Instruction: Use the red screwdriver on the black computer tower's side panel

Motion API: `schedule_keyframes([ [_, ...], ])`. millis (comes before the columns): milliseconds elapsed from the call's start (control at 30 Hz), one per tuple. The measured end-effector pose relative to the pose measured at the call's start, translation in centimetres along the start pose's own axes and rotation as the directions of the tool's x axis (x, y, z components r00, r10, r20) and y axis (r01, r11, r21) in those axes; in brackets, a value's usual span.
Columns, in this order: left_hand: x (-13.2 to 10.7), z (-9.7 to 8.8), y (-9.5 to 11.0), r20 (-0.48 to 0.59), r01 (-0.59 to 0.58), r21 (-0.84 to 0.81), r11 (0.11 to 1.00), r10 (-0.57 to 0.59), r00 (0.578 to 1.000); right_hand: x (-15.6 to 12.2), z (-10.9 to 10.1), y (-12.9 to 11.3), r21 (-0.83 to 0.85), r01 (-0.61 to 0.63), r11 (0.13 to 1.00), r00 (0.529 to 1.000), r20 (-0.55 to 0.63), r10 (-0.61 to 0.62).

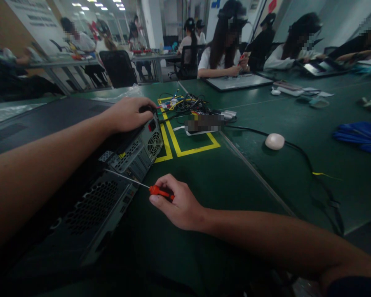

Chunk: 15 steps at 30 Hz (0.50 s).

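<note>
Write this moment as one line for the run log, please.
left hand: on case | right hand: holds screwdriver, shaft toward case | cables: on table

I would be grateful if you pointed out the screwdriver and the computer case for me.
Screwdriver (155,190): head view, on its red handle.
Computer case (130,154): head view, on its perforated metal panel.

Your left hand (134,113) rests on the computer case (132,153) at frame left; at lower centre, your right hand (181,202) holds 1 red screwdriver (156,190), its shaft pointing at the case. Tangled cables (191,103) lie at upper centre.
</note>
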<state>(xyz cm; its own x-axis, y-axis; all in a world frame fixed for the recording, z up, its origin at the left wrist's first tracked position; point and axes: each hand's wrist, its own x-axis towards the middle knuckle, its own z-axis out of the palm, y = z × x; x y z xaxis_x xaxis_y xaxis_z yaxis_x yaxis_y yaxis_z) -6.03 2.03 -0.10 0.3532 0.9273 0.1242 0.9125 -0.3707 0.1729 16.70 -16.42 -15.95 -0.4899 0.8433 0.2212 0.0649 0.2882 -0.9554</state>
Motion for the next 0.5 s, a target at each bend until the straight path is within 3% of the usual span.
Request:
schedule_keyframes([
  [500,0.11,0.2,0.08,-0.009,-0.009,0.029,1.0,0.009,1.0,0.02,0.12,0.49,-0.008,0.094,0.996,0.996,0.011,-0.094],
])
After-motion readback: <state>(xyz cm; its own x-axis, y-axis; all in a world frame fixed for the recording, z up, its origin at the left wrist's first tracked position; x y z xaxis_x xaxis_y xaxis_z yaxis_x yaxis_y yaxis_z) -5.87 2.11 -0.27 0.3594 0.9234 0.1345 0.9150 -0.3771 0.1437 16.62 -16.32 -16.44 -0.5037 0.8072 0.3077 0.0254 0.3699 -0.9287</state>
